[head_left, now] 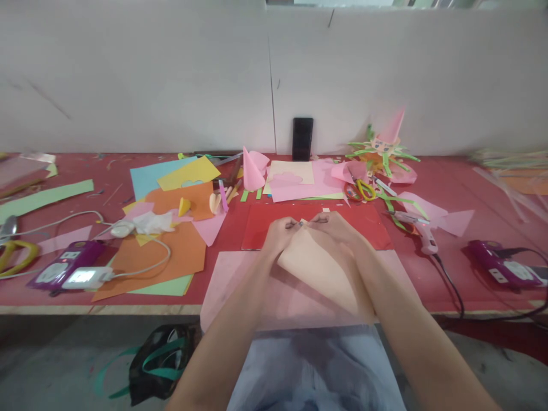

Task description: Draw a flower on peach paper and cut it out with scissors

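Note:
Between my hands is a sheet of cream paper [317, 265], curled over toward a cone with its point away from me. My left hand [282, 231] pinches the paper near that point from the left. From the right, my right hand [334, 228] pinches it at the same tip, fingers almost touching the left ones. Beneath lie a large pink sheet [240, 285] at the table's front edge and a red board [261, 222] behind it. The paper's inner side and right edge are partly hidden by my right hand and forearm.
A glue gun [426, 231] with a cord lies on the right, near a purple power strip [505, 265]. Yellow-handled scissors [366, 191], a pink cone [252, 171] and a paper figure [385, 145] sit behind. A phone [302, 140] leans on the wall. Orange sheets [175, 257] lie left.

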The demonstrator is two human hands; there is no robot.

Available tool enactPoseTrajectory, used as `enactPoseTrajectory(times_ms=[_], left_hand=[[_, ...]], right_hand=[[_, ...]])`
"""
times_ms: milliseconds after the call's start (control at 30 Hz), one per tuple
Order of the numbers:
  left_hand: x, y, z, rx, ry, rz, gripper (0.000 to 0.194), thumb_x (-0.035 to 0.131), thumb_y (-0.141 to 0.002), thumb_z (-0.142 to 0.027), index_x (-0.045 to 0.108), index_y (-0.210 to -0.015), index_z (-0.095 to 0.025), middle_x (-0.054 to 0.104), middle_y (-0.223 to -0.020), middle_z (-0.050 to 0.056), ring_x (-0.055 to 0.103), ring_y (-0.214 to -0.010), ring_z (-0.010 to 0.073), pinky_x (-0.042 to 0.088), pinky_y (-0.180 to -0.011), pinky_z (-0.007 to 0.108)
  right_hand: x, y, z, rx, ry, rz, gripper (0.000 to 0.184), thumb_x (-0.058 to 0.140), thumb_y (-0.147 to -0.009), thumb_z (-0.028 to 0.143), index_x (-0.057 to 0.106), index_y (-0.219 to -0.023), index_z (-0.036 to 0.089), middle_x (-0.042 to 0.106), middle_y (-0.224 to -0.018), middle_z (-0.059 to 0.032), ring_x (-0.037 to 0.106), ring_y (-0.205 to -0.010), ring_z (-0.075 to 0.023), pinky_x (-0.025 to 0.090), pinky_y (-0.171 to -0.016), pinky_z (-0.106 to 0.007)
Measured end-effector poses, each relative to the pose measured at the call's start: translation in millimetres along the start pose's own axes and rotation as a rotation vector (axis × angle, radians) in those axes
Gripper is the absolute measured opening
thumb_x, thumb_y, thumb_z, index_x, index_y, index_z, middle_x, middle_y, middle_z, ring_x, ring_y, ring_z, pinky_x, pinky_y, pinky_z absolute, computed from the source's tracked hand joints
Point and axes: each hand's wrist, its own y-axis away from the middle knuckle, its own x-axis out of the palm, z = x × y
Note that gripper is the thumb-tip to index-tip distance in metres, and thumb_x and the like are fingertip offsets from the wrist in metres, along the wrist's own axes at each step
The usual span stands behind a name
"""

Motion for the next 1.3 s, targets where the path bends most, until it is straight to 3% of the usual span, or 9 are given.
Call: enactPoseTrajectory(times_ms=[333,567,867,1300], left_hand=[[0.5,-0.2,-0.4,0.008,-0.02,-0.001,0.022,0.053,-0.073,-0.037,0.06,-0.064,-0.018,0.066,-0.068,0.002,0.059,-0.066,0.0147,0.04,-0.058,0.023],[-0.5,0.6,-2.6,0.021,-0.013,-0.013,0.019,0.053,-0.073,-0.034,0.058,-0.063,-0.018,0.064,-0.067,0.001,0.058,-0.066,0.0138,0.039,-0.059,0.023],[0.0,2.4,-3.8,0.055,0.055,0.063,0.021,0.052,-0.073,-0.037,0.058,-0.066,-0.018,0.063,-0.068,0.0,0.057,-0.066,0.0134,0.039,-0.058,0.022],[-1.1,1.6,-2.5,-0.013,0.072,0.121,0.022,0.057,-0.07,-0.039,0.059,-0.067,-0.017,0.065,-0.07,0.003,0.06,-0.067,0.0154,0.04,-0.056,0.023]], right_hand=[[-0.6,-0.6,-1.4,-0.035,0.043,0.008,0.044,0.064,-0.062,0.054,0.069,-0.081,0.015,0.065,-0.075,-0.0038,0.055,-0.067,-0.0136,0.039,-0.058,-0.022],[-0.8,-1.6,-0.8,-0.113,0.036,0.022,0.04,0.062,-0.065,0.051,0.069,-0.08,0.015,0.065,-0.076,-0.0034,0.055,-0.07,-0.0138,0.039,-0.064,-0.024],[5.8,0.8,8.4,-0.117,0.016,-0.022,0.036,0.06,-0.067,0.048,0.068,-0.08,0.015,0.066,-0.081,-0.0048,0.056,-0.076,-0.015,0.04,-0.07,-0.026],[5.6,1.3,6.7,-0.141,0.016,-0.011,0.025,0.059,-0.07,0.04,0.067,-0.076,0.017,0.068,-0.083,-0.0037,0.059,-0.08,-0.0155,0.042,-0.074,-0.026]])
